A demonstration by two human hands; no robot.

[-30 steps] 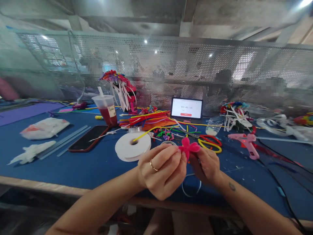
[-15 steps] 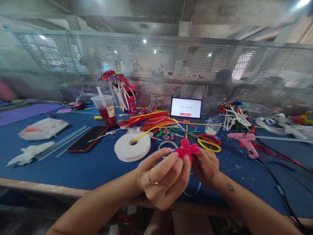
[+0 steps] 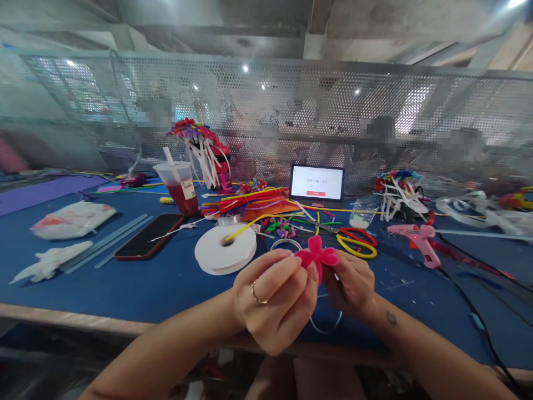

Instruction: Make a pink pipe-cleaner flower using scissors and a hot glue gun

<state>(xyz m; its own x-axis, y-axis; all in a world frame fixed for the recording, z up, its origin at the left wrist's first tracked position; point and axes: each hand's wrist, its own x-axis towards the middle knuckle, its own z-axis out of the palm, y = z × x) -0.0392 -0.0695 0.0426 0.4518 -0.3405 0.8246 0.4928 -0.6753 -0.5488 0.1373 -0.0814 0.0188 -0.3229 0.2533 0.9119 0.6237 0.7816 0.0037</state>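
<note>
A bright pink pipe-cleaner flower (image 3: pixel 317 254) with looped petals is held up between my hands, above the table's front part. My left hand (image 3: pixel 277 297), with a ring on one finger, pinches the flower's left and lower petals. On the other side, my right hand (image 3: pixel 352 278) is closed at its right petal, with the fingertips partly hidden behind it. A thin ribbon loop (image 3: pixel 327 328) hangs below the hands. Just behind them lie scissors (image 3: pixel 358 243) with red and yellow handles, and to the left a white ribbon spool (image 3: pixel 225 249).
A phone (image 3: pixel 149 238), a drink cup (image 3: pixel 179 189) and glue sticks (image 3: pixel 110 239) are on the left. Bundled pipe cleaners (image 3: pixel 250 203) lie before a tablet (image 3: pixel 317 182) showing a timer. At right rests a pink glue gun (image 3: pixel 416 241) with its cable.
My left fingers have shifted slightly lower and left on the flower, so more of its lower petal shows. The flower has turned a little; the surroundings are the same.
</note>
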